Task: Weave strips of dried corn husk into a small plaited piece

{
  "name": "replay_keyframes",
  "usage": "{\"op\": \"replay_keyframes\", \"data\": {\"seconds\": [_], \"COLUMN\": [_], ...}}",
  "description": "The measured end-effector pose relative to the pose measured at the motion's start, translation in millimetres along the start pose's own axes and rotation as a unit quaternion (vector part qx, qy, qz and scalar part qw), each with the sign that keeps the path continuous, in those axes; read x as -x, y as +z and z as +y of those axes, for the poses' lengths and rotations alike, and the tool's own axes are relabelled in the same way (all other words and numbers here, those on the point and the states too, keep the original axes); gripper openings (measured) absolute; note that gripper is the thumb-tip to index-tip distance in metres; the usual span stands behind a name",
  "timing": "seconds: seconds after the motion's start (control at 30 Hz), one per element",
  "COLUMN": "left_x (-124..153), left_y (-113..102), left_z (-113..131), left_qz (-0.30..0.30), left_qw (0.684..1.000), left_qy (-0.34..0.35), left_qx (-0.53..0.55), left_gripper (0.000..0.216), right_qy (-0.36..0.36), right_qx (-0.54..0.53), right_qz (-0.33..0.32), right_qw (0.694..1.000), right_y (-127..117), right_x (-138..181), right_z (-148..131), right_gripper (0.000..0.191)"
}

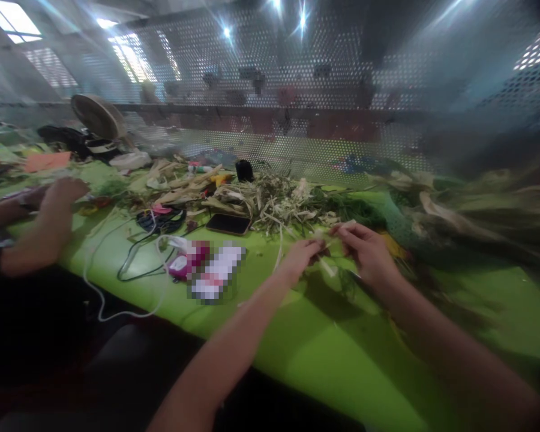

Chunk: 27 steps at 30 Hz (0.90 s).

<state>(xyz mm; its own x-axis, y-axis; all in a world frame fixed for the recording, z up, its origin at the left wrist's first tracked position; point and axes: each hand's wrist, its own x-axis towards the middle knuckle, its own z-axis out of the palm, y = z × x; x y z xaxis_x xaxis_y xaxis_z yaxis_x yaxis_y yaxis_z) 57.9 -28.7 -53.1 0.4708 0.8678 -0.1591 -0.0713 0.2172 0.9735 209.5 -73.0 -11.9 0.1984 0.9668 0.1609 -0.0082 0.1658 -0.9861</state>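
Over the green tabletop (315,348), my left hand (302,257) is closed, its fingers pinching a pale dried plant strip (327,266) that hangs down below them. Close by on the right, my right hand (368,249) is closed too, thumb and forefinger pressed together on a small pale piece of the same kind of material at their tips. A thin grey object (355,276), too blurred to name, shows under the right palm. Just beyond both hands lies a loose heap of dried plant strips (274,201).
A dark phone (228,224), a pink-and-white device (189,264) and a blurred-out phone-like item (220,273) lie to the left among cables (132,264). Net-wrapped dried plant matter (414,222) stands right. A perforated screen (270,78) rises behind. A co-worker's arms (49,222) are at left.
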Motion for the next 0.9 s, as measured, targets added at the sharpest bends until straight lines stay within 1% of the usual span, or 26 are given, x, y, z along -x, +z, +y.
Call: {"op": "replay_keyframes", "data": {"seconds": [0.07, 0.1, 0.13, 0.2, 0.27, 0.33, 0.4, 0.43, 0.5, 0.67, 0.8, 0.9], "left_x": [-0.5, -0.8, -1.0, -0.6, 1.0, 3.1, 4.6, 4.9, 4.5, 2.3, 2.0, 1.4], "left_y": [-0.5, -0.8, -1.1, -1.6, -1.7, -1.6, -1.4, -1.4, -1.6, -3.6, -5.2, -6.5], "left_z": [-0.2, -0.3, -0.2, 0.8, 2.9, 5.5, 6.9, 6.8, 5.4, 1.3, 2.2, 3.9], "left_qz": [0.002, -0.002, -0.009, -0.016, -0.008, 0.009, 0.025, 0.031, 0.040, 0.041, -0.002, -0.020], "left_qw": [1.000, 1.000, 1.000, 0.995, 0.978, 0.951, 0.931, 0.927, 0.930, 0.956, 0.977, 0.982], "left_qy": [-0.017, -0.014, -0.006, 0.031, 0.079, 0.118, 0.139, 0.146, 0.157, 0.163, 0.148, 0.143], "left_qx": [0.020, 0.010, -0.013, -0.092, -0.195, -0.284, -0.337, -0.345, -0.331, -0.242, -0.154, -0.124], "left_gripper": [0.029, 0.029, 0.029, 0.028, 0.026, 0.023, 0.020, 0.018, 0.017, 0.029, 0.019, 0.020], "right_qy": [-0.018, -0.025, -0.032, -0.051, -0.081, -0.118, -0.150, -0.159, -0.164, -0.169, -0.180, -0.182], "right_qx": [0.033, 0.059, 0.087, 0.144, 0.202, 0.252, 0.295, 0.315, 0.350, 0.383, 0.388, 0.381], "right_qz": [-0.009, -0.016, -0.025, -0.052, -0.080, -0.097, -0.099, -0.097, -0.090, -0.082, -0.083, -0.081], "right_qw": [0.999, 0.998, 0.995, 0.987, 0.973, 0.955, 0.939, 0.931, 0.918, 0.904, 0.900, 0.903], "right_y": [-0.2, -0.7, -1.5, -3.5, -6.0, -8.3, -9.8, -10.2, -10.4, -10.3, -10.8, -10.9], "right_x": [1.2, 1.8, 2.1, 2.4, 1.8, 0.8, -0.1, -0.4, -0.4, 0.1, -0.7, -1.2], "right_z": [-0.4, -0.4, -0.4, 0.4, 2.5, 5.4, 7.9, 8.6, 8.6, 4.1, 1.3, 0.1], "right_gripper": [0.027, 0.029, 0.030, 0.027, 0.021, 0.017, 0.016, 0.015, 0.014, 0.011, 0.011, 0.012]}}
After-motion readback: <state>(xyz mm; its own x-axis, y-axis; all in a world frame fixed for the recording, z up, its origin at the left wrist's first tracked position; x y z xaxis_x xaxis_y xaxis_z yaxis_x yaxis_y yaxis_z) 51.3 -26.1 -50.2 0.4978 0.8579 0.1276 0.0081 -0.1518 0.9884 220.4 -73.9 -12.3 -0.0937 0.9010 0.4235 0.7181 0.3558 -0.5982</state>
